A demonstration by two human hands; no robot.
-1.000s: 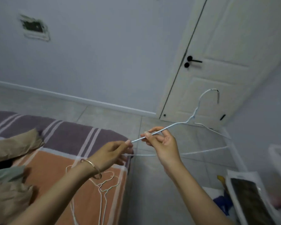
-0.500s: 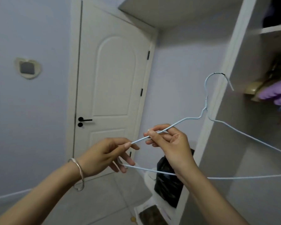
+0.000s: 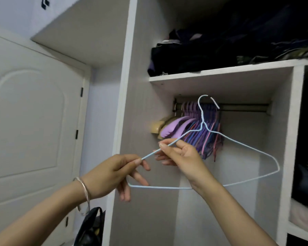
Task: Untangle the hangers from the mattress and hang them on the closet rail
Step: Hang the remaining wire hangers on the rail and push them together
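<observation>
Closet rail (image 3: 244, 106) runs up-right of the grip; left hand (image 3: 112, 173) and right hand (image 3: 183, 157) both pinch one sloping arm of the blue hanger (image 3: 167, 188).

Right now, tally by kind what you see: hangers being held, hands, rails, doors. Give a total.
Hangers held: 1, the blue wire hanger
Hands: 2, the left hand and the right hand, both pinching it
Rails: 1, the closet rail
Doors: 1, the door
Total: 5
The purple hangers on the rail are too bunched to count.
</observation>
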